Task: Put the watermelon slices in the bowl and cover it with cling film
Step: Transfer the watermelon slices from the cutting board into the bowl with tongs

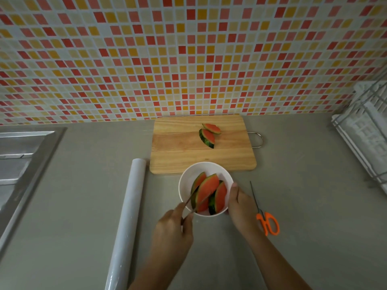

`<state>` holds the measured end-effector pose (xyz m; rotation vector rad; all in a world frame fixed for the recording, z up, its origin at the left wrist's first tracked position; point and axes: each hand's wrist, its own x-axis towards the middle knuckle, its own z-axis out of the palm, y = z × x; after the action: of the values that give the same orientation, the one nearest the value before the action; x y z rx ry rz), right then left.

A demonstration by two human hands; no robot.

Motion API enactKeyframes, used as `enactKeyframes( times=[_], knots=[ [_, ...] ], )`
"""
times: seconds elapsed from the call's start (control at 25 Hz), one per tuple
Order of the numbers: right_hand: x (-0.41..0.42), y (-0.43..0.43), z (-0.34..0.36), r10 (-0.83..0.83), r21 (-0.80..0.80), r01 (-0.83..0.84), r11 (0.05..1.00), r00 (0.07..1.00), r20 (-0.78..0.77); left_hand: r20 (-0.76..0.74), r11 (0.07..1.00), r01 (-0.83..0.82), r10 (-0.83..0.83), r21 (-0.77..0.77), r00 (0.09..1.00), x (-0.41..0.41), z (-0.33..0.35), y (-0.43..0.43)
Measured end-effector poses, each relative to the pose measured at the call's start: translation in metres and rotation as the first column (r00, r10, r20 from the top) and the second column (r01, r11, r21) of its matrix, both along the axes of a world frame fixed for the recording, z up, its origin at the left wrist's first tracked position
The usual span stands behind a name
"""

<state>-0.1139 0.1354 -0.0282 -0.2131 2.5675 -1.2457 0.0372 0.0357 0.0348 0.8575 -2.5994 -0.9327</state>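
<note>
Our left hand (173, 222) curls its fingers round thin metal tongs (187, 200). The two arms of the tongs close on the middle watermelon slice (206, 191), which is in the white bowl (186, 181) just beyond these fingers. Three slices are in the bowl. Our right hand (240, 204) holds the bowl's right wall with the thumb at the rim, and its other fingers are hidden. Orange scissors (269, 223) lie on the table (303, 195), right of the right fingers. The cling film roll (129, 216) lies left of the left fingers. Further beyond, two more slices (207, 139) rest on the wooden cutting board (178, 151).
</note>
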Motion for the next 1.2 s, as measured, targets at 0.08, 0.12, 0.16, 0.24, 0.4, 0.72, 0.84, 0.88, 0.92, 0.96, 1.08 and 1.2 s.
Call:
enactKeyframes(
  times=[0.08,0.12,0.16,0.24,0.4,0.72,0.84,0.88,0.92,0.96,1.08,1.2],
  knots=[
    [0.0,-0.001,0.002,-0.012,-0.012,0.012,1.0,1.0,0.004,0.088,1.0,-0.021,0.022,-0.014,0.996,-0.005,-0.001,0.01],
    [0.001,-0.001,0.003,-0.013,-0.015,0.013,1.0,1.0,-0.009,0.125,0.999,-0.022,0.027,-0.034,0.992,-0.007,0.0,0.015],
    [0.002,0.0,0.004,-0.004,-0.02,0.004,1.0,1.0,-0.023,0.156,0.999,-0.018,0.026,-0.051,0.987,-0.008,0.001,0.018],
    [0.003,0.002,0.007,0.03,-0.032,-0.03,0.999,1.0,-0.004,0.201,0.997,-0.003,0.019,-0.077,0.979,-0.006,0.008,0.017],
    [0.002,0.008,0.009,0.09,-0.032,-0.089,0.996,0.995,0.034,0.055,0.993,-0.002,0.008,-0.114,0.998,0.001,0.027,-0.009],
    [-0.001,0.005,0.01,0.126,-0.036,-0.129,0.991,0.989,-0.077,0.191,0.99,-0.135,0.127,0.028,0.973,-0.133,0.024,-0.079],
    [0.0,0.005,0.003,0.2,0.028,-0.198,0.98,0.969,-0.144,0.198,0.994,-0.111,0.109,0.001,0.974,-0.169,0.012,-0.056],
    [0.001,0.006,0.0,0.202,-0.006,-0.208,0.978,0.958,-0.203,0.201,0.995,-0.099,0.1,-0.014,0.975,-0.177,0.009,-0.048],
    [0.0,0.007,-0.003,0.221,0.024,-0.222,0.975,0.944,-0.246,0.209,0.995,-0.09,0.095,-0.033,0.973,-0.182,0.006,-0.042],
    [-0.001,0.007,-0.004,0.239,0.056,-0.233,0.971,0.93,-0.278,0.222,0.995,-0.09,0.099,-0.05,0.97,-0.184,0.004,-0.04],
    [-0.001,0.007,-0.007,0.25,0.082,-0.236,0.968,0.927,-0.281,0.232,0.99,-0.112,0.129,-0.086,0.964,-0.176,0.002,-0.055],
    [-0.002,0.005,0.005,0.207,-0.012,-0.209,0.978,0.973,-0.102,0.223,0.987,-0.131,0.149,-0.092,0.964,-0.158,-0.002,-0.087]
  ],
)
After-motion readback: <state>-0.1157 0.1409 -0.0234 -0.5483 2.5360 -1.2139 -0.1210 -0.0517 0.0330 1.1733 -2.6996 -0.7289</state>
